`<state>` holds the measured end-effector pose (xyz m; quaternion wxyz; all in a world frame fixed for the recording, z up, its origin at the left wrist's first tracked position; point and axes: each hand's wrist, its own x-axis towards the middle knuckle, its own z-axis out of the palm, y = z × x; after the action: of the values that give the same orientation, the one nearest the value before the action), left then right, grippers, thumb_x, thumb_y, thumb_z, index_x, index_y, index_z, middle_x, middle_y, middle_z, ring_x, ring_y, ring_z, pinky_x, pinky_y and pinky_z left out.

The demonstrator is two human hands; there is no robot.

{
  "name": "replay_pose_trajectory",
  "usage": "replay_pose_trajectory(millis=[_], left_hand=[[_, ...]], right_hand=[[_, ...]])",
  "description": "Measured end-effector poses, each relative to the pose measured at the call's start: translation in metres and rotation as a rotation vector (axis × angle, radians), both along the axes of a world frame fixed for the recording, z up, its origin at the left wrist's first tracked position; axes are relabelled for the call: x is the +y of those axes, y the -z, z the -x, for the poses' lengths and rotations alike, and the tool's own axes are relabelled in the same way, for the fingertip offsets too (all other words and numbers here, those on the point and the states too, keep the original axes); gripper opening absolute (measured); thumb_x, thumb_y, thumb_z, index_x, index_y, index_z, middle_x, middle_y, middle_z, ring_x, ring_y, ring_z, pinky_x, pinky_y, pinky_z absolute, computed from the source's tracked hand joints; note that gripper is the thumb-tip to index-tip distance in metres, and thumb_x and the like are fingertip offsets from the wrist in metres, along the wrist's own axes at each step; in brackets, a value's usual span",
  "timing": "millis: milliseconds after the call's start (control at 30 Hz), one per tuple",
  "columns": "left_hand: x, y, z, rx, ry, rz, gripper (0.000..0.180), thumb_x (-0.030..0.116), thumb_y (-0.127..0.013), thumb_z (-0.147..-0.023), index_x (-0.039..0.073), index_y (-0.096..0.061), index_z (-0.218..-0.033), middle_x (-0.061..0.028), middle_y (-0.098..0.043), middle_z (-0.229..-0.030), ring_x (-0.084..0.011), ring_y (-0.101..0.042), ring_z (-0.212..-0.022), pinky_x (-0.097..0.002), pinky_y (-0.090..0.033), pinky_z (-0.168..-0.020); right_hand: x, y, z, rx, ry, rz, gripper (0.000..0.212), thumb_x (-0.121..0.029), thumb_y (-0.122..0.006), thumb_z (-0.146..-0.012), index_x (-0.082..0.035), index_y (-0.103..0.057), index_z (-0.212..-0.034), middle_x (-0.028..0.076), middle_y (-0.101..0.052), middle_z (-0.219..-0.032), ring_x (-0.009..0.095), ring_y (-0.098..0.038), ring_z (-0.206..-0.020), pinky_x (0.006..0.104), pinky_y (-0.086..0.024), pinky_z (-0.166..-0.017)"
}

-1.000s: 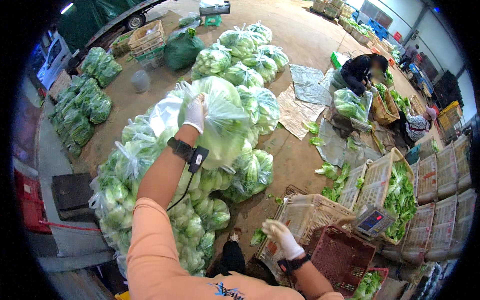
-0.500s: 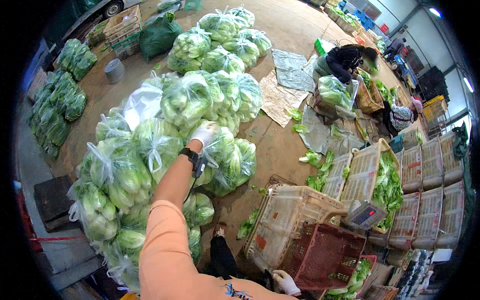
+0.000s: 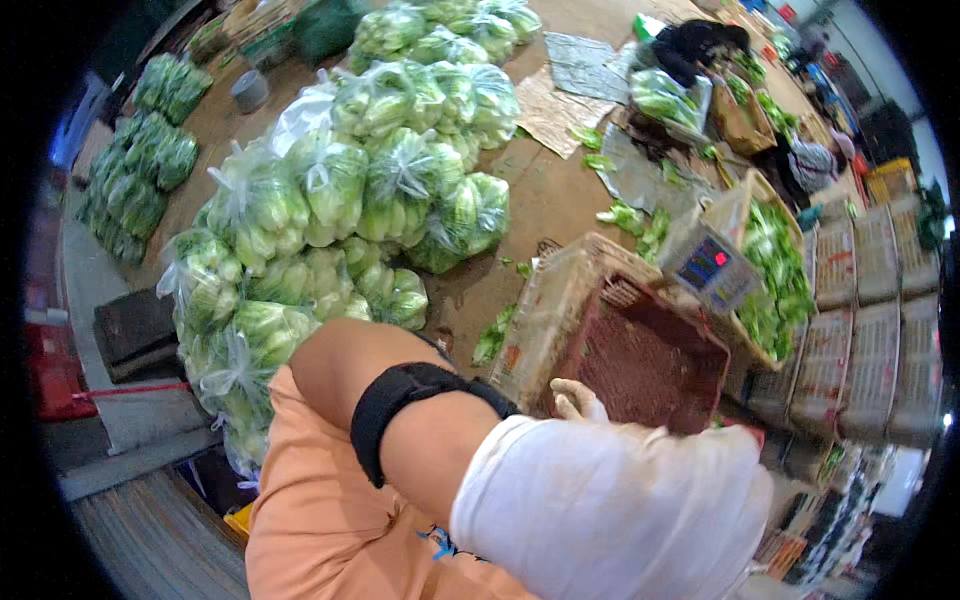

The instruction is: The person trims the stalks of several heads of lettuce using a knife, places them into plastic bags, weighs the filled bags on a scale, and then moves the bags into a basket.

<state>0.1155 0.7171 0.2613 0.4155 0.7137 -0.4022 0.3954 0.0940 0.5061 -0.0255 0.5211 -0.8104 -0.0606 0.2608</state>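
Observation:
My left hand [image 3: 630,500], in a white glove, reaches across close in front of me. It is blurred and its fingers cannot be made out. A black band [image 3: 385,415] circles that wrist. Beyond it, my gloved right hand [image 3: 585,402] shows only partly, fingers stretched up and slightly apart by the near edge of a dark red plastic crate [image 3: 650,345]. Nothing shows between those fingers, and the rest of that hand is hidden. The crate's inside holds no produce. It rests against a beige plastic crate [image 3: 545,315]. A scale display [image 3: 710,265] stands behind the red crate.
Knotted clear bags of lettuce [image 3: 400,190] pile up at my left. A crate of loose lettuce [image 3: 775,280] is at the right, before stacked pale crates [image 3: 870,260]. Two people [image 3: 695,50] work farther back by cloth sheets [image 3: 580,75]. Leaves [image 3: 495,335] litter the floor.
My left hand has left the lettuce bags and swung right, across my body. My right hand shows farther forward by the red crate. The view has shifted, bringing the bags higher in the picture.

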Motion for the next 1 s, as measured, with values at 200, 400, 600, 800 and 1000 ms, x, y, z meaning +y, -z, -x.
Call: replay_pose_trajectory(millis=[200, 400, 600, 800, 1000], left_hand=[[-0.065, -0.038, 0.053, -0.065, 0.108, -0.205, 0.026, 0.011, -0.063, -0.058, 0.009, -0.038, -0.050, -0.0039, -0.033, -0.051, -0.0178, -0.036, -0.045, -0.0288, -0.028, -0.038], [-0.136, 0.010, 0.037, 0.143, 0.237, -0.336, 0.033, 0.003, -0.070, -0.060, 0.009, -0.039, -0.052, -0.0062, -0.035, -0.049, -0.0238, -0.038, -0.044, -0.0352, -0.028, -0.043], [-0.162, 0.156, 0.056, 0.923, 0.532, -0.368, 0.039, 0.015, -0.057, -0.089, 0.002, -0.041, -0.057, -0.0033, -0.037, -0.050, -0.0119, -0.033, -0.046, -0.0292, -0.027, -0.044], [-0.231, 0.225, 0.113, 1.147, 0.727, -0.669, 0.043, 0.025, -0.050, -0.095, 0.002, -0.047, -0.060, 0.0002, -0.042, -0.052, -0.0079, -0.037, -0.050, -0.0267, -0.031, -0.046], [-0.361, 0.241, 0.172, 0.955, 0.759, -0.999, 0.043, 0.029, -0.045, -0.097, 0.002, -0.051, -0.063, -0.0010, -0.045, -0.054, -0.0110, -0.041, -0.053, -0.0285, -0.034, -0.051]], right_hand=[[-0.126, -0.034, 0.082, -0.138, 0.056, 0.063, 0.031, -0.021, -0.057, -0.089, -0.002, -0.057, -0.113, 0.012, -0.060, -0.105, 0.020, -0.060, -0.091, 0.0311, -0.048, -0.081], [-0.204, -0.016, 0.220, -0.194, 0.798, 0.270, 0.023, -0.021, -0.055, -0.089, -0.003, -0.060, -0.102, 0.009, -0.063, -0.093, 0.019, -0.059, -0.085, 0.0301, -0.047, -0.077], [-0.151, 0.027, 0.355, -0.034, 1.360, 0.216, 0.030, -0.030, -0.050, -0.091, -0.002, -0.060, -0.084, 0.012, -0.061, -0.071, 0.026, -0.060, -0.070, 0.0345, -0.046, -0.065], [-0.155, 0.026, 0.451, -0.226, 1.818, 0.522, 0.028, -0.021, -0.047, -0.094, 0.000, -0.054, -0.076, 0.016, -0.054, -0.063, 0.032, -0.055, -0.058, 0.0359, -0.043, -0.056], [-0.248, 0.010, 0.529, -0.517, 2.247, 0.448, 0.027, -0.024, -0.052, -0.092, 0.001, -0.058, -0.084, 0.017, -0.060, -0.072, 0.031, -0.060, -0.067, 0.0346, -0.045, -0.060]])
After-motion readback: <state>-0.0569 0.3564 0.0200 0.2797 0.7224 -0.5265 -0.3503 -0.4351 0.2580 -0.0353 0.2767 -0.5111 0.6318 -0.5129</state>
